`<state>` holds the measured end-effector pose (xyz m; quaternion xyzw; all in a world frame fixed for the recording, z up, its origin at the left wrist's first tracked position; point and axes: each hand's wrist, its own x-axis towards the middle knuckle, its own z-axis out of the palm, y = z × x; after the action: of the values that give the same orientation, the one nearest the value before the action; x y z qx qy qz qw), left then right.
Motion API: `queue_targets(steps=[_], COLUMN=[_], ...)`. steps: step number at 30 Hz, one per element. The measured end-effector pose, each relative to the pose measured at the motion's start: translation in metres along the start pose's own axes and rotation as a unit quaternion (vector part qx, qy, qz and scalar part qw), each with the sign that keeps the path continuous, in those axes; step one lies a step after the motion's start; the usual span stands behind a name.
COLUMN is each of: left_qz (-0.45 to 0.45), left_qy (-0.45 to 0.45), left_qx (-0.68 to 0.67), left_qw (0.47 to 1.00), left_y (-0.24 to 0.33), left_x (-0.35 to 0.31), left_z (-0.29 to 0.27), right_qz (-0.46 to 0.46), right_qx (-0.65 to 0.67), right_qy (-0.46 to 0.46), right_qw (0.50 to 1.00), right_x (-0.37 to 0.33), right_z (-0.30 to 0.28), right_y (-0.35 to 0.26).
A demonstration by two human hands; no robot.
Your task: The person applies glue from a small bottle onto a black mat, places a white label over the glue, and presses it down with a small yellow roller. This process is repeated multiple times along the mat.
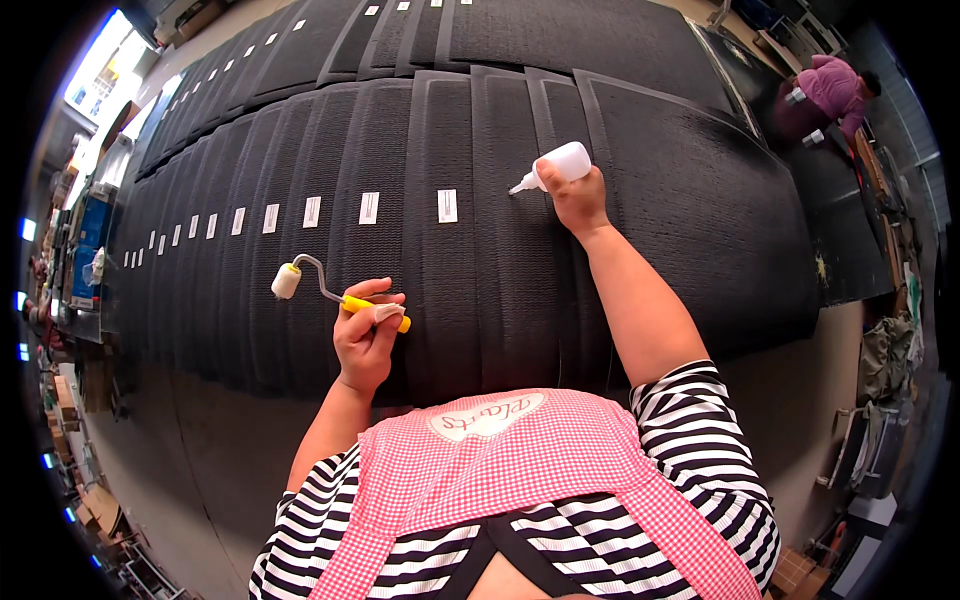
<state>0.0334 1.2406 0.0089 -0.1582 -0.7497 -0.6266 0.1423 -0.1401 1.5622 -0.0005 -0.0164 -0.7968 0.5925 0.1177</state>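
Note:
My left hand [365, 345] is closed round the yellow handle of a small paint roller [287, 280], whose white roller head points to the far left. A small whitish scrap [388, 312] is pinched in the same hand. In my right hand [580, 200] is a white squeeze bottle [566, 160], tipped so its narrow nozzle points down and left, just over a black textured mat [505, 130]. Left of the nozzle, a white label [447, 206] lies on the overlapping mats. More white labels [369, 208] run in a row further left.
Behind lies a second row of overlapping black mats [590, 40], also labelled. A person in a purple top [830, 95] bends over a dark surface at the far right. Shelving with mixed goods stands along the left, with a blue box [95, 220]. Clothes [885, 355] hang at the right.

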Motion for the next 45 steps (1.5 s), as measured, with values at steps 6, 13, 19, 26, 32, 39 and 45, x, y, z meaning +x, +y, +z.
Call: queue_targets(steps=[6, 13, 19, 26, 32, 39, 45], left_qz=[-0.001, -0.005, -0.002, 0.002, 0.0, 0.004, 0.004], left_qy=[0.013, 0.016, 0.017, 0.015, 0.011, 0.013, 0.014], left_qx=[0.009, 0.001, 0.0, -0.003, -0.003, -0.013, -0.007], left_qw=[1.0, 1.0, 1.0, 1.0, 1.0, 1.0, 1.0], left_y=[-0.002, 0.0, -0.003, -0.003, -0.001, -0.002, -0.003], left_x=[-0.001, 0.0, -0.001, -0.002, -0.001, -0.001, -0.002], left_z=[0.0, 0.001, 0.001, 0.001, 0.001, 0.001, 0.0], right_qz=[0.009, 0.016, -0.029, -0.047, -0.069, -0.055, -0.067], right_qx=[-0.008, 0.004, 0.045, -0.028, -0.049, -0.042, -0.032], right_qy=[-0.007, -0.032, 0.022, 0.05, 0.047, 0.032, 0.012], right_qw=[1.0, 0.999, 0.998, 0.997, 0.995, 0.997, 0.997], right_x=[-0.011, -0.019, -0.013, -0.002, 0.001, -0.001, -0.009], right_z=[-0.002, -0.006, -0.007, -0.016, -0.013, -0.013, -0.016], right_y=[-0.007, -0.005, -0.008, -0.005, 0.009, 0.008, 0.005])
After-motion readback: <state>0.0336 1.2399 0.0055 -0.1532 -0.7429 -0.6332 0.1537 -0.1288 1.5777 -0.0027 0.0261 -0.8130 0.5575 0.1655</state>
